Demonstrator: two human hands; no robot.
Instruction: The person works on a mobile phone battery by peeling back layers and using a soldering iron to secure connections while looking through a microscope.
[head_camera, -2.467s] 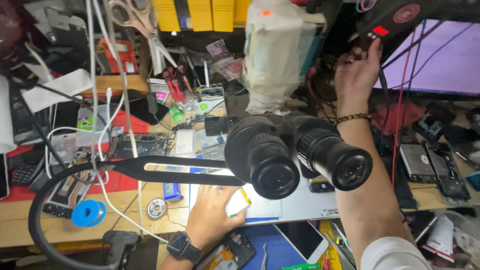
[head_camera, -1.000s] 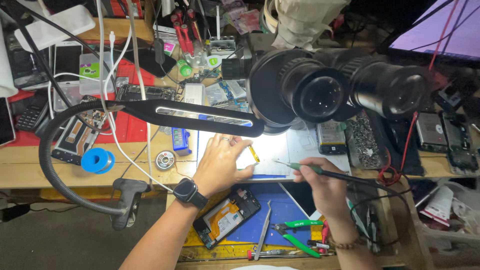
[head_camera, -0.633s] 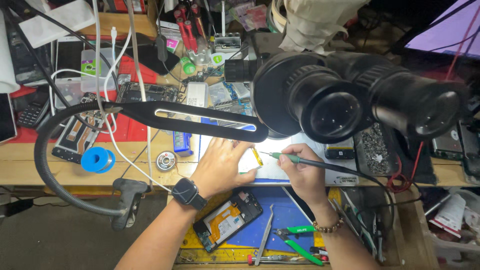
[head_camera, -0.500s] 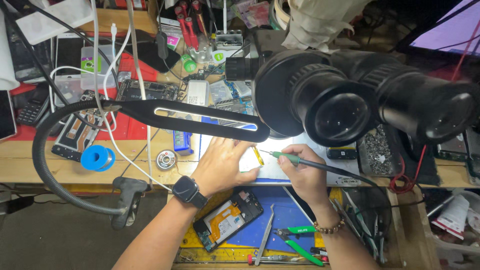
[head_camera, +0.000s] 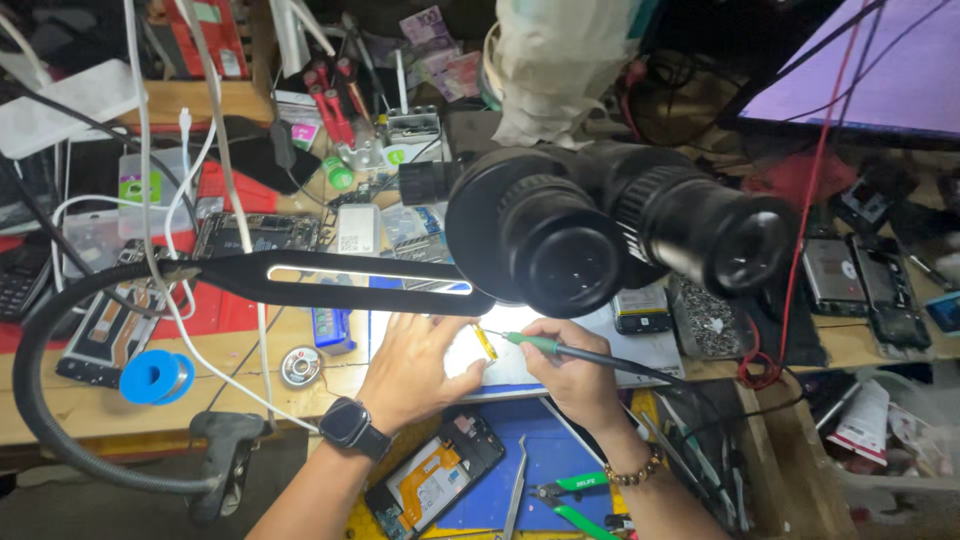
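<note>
The left hand is laid flat, fingers loosely spread, on the brightly lit white work mat; nothing is gripped, though its fingertips are pressed beside a small yellow strip-shaped part. The right hand is closed around a slim green-handled soldering iron with a black cable — held like a pen, its fine tip brought to the upper end of the yellow part, between the two hands. Whether the tip is touching the part cannot be told in the glare.

Directly above both hands a large black binocular microscope head is hung, and a long black bar lamp on a flexible gooseneck is stretched out above the left hand. A black smartwatch is worn on the left wrist, a beaded bracelet on the right. Just below the left wrist an opened black phone with an orange inner panel is lying on a blue mat; green-handled pliers and metal tweezers are lying below the right hand. Well to the left of the left hand — a blue spool and a small round solder reel.
</note>
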